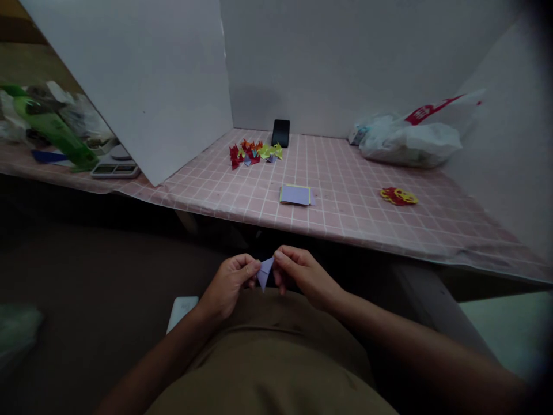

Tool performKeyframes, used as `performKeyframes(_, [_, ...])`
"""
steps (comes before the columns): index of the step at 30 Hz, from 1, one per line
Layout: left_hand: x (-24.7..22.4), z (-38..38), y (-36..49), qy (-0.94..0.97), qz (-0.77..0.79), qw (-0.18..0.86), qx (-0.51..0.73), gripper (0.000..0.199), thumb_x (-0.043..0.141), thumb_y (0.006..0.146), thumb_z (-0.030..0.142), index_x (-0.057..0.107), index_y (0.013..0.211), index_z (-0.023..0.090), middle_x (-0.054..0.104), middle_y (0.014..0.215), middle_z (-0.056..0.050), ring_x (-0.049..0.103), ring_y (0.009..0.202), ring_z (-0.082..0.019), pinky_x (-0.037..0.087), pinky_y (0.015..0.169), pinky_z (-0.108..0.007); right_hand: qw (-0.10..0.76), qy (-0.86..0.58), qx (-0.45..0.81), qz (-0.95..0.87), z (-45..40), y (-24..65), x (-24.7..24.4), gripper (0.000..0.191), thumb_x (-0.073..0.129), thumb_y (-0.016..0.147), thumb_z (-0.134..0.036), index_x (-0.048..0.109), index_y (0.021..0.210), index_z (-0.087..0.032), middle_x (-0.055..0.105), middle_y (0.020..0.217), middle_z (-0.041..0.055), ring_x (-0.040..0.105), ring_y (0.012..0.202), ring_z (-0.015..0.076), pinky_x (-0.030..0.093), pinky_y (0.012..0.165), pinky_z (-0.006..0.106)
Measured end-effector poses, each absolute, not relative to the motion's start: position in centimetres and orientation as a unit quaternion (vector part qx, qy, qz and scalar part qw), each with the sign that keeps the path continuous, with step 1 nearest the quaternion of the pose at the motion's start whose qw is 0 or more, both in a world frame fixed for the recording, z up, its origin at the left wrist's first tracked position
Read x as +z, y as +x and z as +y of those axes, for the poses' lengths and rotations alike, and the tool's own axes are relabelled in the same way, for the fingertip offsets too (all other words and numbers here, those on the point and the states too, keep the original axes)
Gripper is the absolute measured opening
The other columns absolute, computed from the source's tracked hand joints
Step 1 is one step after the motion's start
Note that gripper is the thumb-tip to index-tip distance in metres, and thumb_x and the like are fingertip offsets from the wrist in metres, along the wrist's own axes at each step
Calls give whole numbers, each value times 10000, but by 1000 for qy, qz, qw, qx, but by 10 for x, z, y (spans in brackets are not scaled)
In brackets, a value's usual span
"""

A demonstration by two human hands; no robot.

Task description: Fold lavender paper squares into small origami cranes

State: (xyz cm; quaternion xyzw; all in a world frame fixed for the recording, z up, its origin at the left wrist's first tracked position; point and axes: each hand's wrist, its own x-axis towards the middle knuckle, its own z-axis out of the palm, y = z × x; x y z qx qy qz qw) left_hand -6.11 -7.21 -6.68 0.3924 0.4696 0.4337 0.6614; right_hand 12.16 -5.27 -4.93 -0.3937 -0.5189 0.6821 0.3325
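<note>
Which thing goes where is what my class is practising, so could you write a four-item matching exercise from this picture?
Things:
1. Purple folded paper
2. Black phone
3. Stack of paper squares
4. White plastic bag

Places:
A. Toward the back right of the table
B. Held between the left hand and the right hand
C. Just behind the small folded figures
D. Near the table's front edge

Pairs: 1-B, 2-C, 3-D, 4-A.
</note>
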Motion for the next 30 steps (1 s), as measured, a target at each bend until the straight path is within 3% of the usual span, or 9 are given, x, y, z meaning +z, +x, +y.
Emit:
performKeyframes(8, [-63, -72, -59, 303, 407, 730, 458, 440, 847, 670, 467, 531, 634, 163, 478, 529, 60, 391, 507, -65, 333, 537, -201, 313, -331, 716, -528, -56, 118, -53, 382, 737, 823, -512, 557, 817, -175, 602, 637, -40, 558, 489, 82, 479, 493, 224])
performKeyframes(19, [-69, -70, -59, 248, 363, 770, 462, 405, 914, 617, 386, 607, 691, 133, 520, 578, 55, 404, 498, -41, 359, 513, -171, 312, -319, 726, -523, -57, 117, -52, 351, 735, 835, -478, 580, 809, -165, 613, 655, -26, 565, 497, 83, 468, 490, 216])
performKeyframes(30, [-67, -74, -53, 301, 397, 703, 508, 402, 860, 691, 413, 559, 637, 153, 516, 517, 51, 434, 507, -65, 351, 528, -183, 321, -341, 711, -524, -57, 117, -50, 294, 737, 820, -416, 587, 842, -164, 613, 680, -27, 567, 496, 82, 451, 482, 213])
